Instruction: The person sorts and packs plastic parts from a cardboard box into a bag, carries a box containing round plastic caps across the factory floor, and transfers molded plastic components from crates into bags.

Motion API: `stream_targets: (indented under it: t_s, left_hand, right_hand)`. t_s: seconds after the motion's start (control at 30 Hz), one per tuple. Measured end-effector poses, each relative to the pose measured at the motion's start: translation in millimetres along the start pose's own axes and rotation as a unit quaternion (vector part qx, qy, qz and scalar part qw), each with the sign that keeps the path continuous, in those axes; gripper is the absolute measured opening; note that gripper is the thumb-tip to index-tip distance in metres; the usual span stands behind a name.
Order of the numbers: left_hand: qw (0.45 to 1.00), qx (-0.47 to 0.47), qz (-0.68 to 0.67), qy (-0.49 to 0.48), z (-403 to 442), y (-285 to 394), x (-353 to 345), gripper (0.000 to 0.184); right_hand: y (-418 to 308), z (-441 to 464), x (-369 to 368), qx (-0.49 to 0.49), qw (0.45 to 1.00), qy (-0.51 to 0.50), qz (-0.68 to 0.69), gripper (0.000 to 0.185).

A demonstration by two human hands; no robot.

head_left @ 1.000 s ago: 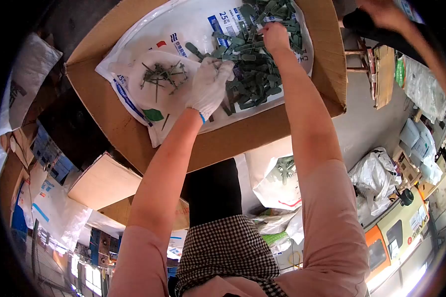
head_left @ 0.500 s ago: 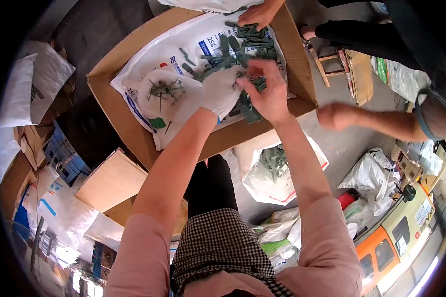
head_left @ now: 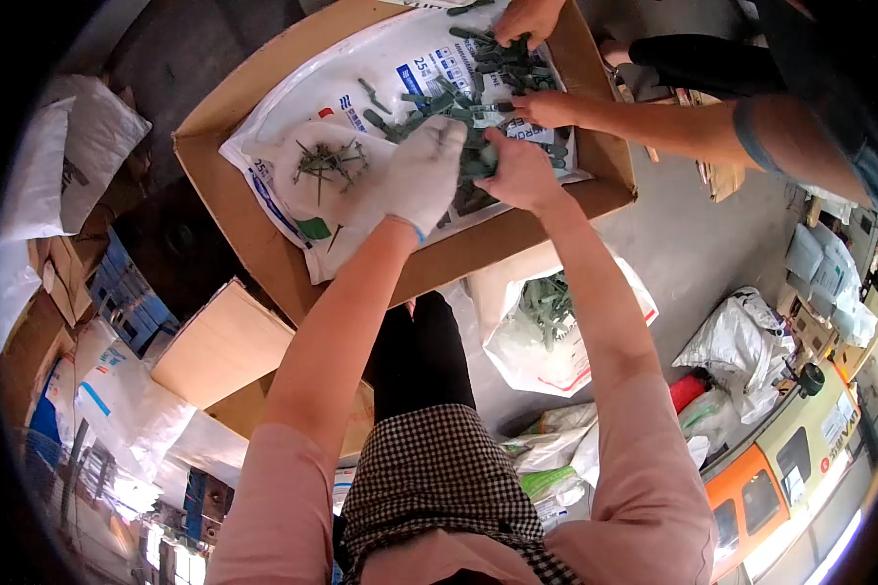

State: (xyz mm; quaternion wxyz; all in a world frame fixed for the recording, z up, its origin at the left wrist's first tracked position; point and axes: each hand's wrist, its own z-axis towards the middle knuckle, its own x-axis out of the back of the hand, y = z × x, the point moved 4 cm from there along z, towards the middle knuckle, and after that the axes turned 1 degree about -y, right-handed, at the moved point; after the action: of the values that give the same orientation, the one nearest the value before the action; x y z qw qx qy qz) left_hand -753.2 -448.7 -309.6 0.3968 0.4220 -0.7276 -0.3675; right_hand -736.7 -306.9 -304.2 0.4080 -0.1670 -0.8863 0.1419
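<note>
My left hand (head_left: 424,174), in a white knit glove, is closed over the near side of a carton; what its fingers hold, if anything, is hidden. Close on its right, my bare right hand (head_left: 522,175) has thumb and fingers bent around a dark green plastic piece (head_left: 476,161). More dark green plastic pieces (head_left: 502,73) lie heaped beyond both hands on a printed white sack (head_left: 293,107). Left of the glove, a small pile of thin green plastic scraps (head_left: 327,166) rests on the white plastic.
Walls of the cardboard box (head_left: 205,175) surround the sack. Another person's two hands (head_left: 546,109) reach into the pile from the right. Below the box stands a white bag (head_left: 532,346) holding green pieces. An orange and cream machine (head_left: 756,487) is at lower right.
My hands have shifted, the right one lower and closer around the pieces. The other person's blurred hand has moved from outside the box into the pile.
</note>
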Motion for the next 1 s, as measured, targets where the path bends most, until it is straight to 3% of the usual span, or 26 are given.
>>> stream_targets:
  t_s: [0.03,0.07,0.1,0.13,0.17,0.23,0.3,0.33,0.37,0.4,0.43,0.47,0.5,0.53,0.57,0.6,0.63,0.7,0.77,0.83,0.87,0.9,0.97,1.0]
  left_hand:
    - [1.000,0.001,-0.001,0.002,3.1,-2.6,-0.2,0.033]
    - [0.976,-0.133,0.171,0.005,4.1,6.0,-2.6,0.034]
    - [0.905,-0.261,0.335,0.010,2.0,16.7,-6.9,0.034]
    - [0.967,-0.142,0.211,-0.013,4.7,12.0,-2.6,0.034]
    - [0.967,-0.139,0.211,-0.011,4.3,9.9,-1.0,0.034]
    - [0.989,-0.027,0.082,0.123,7.1,-4.3,16.9,0.034]
    - [0.978,-0.057,0.132,0.149,4.3,-3.5,24.2,0.030]
    - [0.972,0.095,-0.093,0.194,5.9,-15.2,32.3,0.028]
    - [0.891,0.238,-0.313,0.226,6.0,-26.9,32.5,0.027]
    - [0.812,0.325,-0.414,0.252,9.8,-49.3,33.9,0.022]
    - [0.811,0.327,-0.414,0.254,10.1,-87.2,42.3,0.022]
    - [0.889,0.233,-0.316,0.234,12.5,-128.2,57.5,0.022]
    - [0.887,0.215,-0.343,0.220,2.7,-114.7,68.2,0.022]
    - [0.884,0.197,-0.370,0.205,-7.2,-99.6,79.4,0.023]
    - [0.880,0.181,-0.397,0.189,-17.4,-83.3,90.8,0.024]
    - [0.874,0.245,-0.352,0.231,-28.0,-100.5,102.4,0.025]
    - [0.860,0.306,-0.304,0.272,-36.4,-118.2,114.1,0.027]
    - [0.879,0.333,-0.254,0.229,-46.0,-148.4,132.3,0.031]
    - [0.893,0.358,-0.203,0.181,-53.0,-181.4,140.3,0.037]
    - [0.924,0.209,-0.321,0.013,-40.3,-188.7,131.4,0.055]
    - [0.952,0.282,-0.101,-0.061,-34.7,-194.1,128.7,0.070]
    - [0.951,0.285,-0.103,-0.057,-29.5,-189.2,132.0,0.070]
    - [0.988,0.090,0.125,-0.030,-12.7,-161.9,146.7,0.073]
    - [0.979,0.109,0.143,-0.096,-3.5,-131.3,158.3,0.063]
  right_hand:
    - [-1.5,3.3,-9.7,0.001,1.000,-0.001,-0.001,0.058]
    - [0.6,6.4,-19.6,-0.034,0.999,-0.005,-0.011,0.055]
    - [0.2,9.6,-23.9,-0.068,0.997,-0.008,-0.022,0.052]
    - [0.5,12.2,-26.6,-0.088,0.996,-0.007,-0.029,0.049]
    - [0.1,15.6,-28.6,-0.086,0.996,-0.009,-0.030,0.049]
    - [-7.0,24.8,-24.0,-0.099,0.995,-0.003,-0.026,0.050]
    - [-8.8,37.4,-35.8,-0.095,0.995,0.022,-0.004,0.043]
    - [-7.3,48.2,-52.7,-0.069,0.988,-0.057,0.125,0.039]
    - [-7.1,56.6,-67.8,-0.041,0.958,-0.134,0.250,0.035]
    - [-20.0,44.2,-63.6,-0.024,0.874,-0.109,0.473,0.031]
    - [-15.0,43.4,-65.6,-0.024,0.874,-0.113,0.472,0.031]
    - [2.1,43.1,-67.2,-0.072,0.856,-0.094,0.504,0.036]
    - [17.1,44.2,-65.7,-0.119,0.834,-0.075,0.534,0.042]
    - [27.8,42.4,-59.2,-0.160,0.919,-0.057,0.355,0.051]
    - [38.4,39.1,-51.4,-0.194,0.967,-0.037,0.162,0.061]
    - [62.7,46.3,-68.0,-0.175,0.977,-0.044,0.115,0.083]
    - [59.4,40.0,-59.6,-0.232,0.968,-0.058,0.077,0.098]
    - [64.8,46.4,-66.8,-0.176,0.979,0.065,-0.078,0.099]
    - [38.6,50.7,-64.8,-0.147,0.977,0.100,-0.119,0.094]
    - [0.4,58.9,-62.2,-0.071,0.979,0.132,-0.138,0.076]
    - [-13.6,66.9,-78.9,-0.021,0.989,0.138,-0.052,0.073]
    - [-29.4,74.5,-96.9,0.029,0.989,0.142,0.034,0.070]
    - [-75.1,83.5,-124.1,0.015,0.990,0.009,0.143,0.071]
    - [-95.0,88.1,-135.5,-0.010,0.990,-0.051,0.128,0.075]
